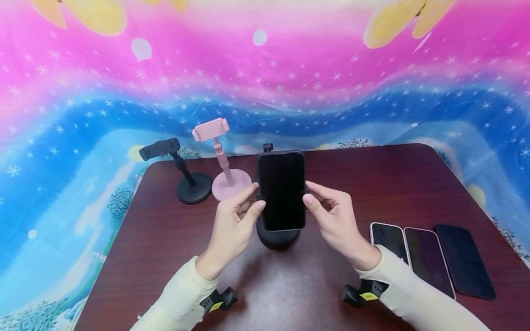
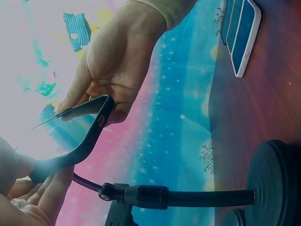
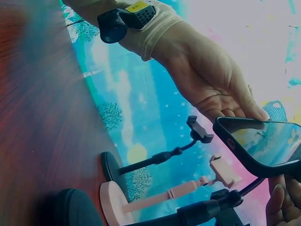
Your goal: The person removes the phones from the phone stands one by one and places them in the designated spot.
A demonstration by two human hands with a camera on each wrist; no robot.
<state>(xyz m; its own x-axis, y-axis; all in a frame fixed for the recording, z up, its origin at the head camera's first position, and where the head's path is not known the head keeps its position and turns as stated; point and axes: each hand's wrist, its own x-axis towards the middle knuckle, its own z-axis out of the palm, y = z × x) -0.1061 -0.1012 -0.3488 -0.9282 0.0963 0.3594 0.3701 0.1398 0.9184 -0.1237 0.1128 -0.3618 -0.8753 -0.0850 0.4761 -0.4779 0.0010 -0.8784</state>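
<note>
A black-cased smartphone (image 1: 282, 191) stands upright, its dark screen facing me, in front of a black phone stand (image 1: 275, 240). My left hand (image 1: 229, 225) pinches its left edge between thumb and fingers, and my right hand (image 1: 337, 223) does likewise at the right edge. Small dark parts show at both sides of the phone near the fingertips. In the left wrist view the stand's pole (image 2: 211, 198) leads to a thin arm that runs behind the phone (image 2: 89, 141). The phone hides most of the holder, so I cannot tell whether it is clamped there.
A pink phone stand (image 1: 232, 184) and another black phone stand (image 1: 194, 187) stand at the back left of the brown table (image 1: 165, 257). Three phones lie side by side at the right: one white-edged (image 1: 389, 236), one pale-edged (image 1: 428, 259), one black (image 1: 465, 262). A colourful cloth (image 1: 265, 82) hangs behind.
</note>
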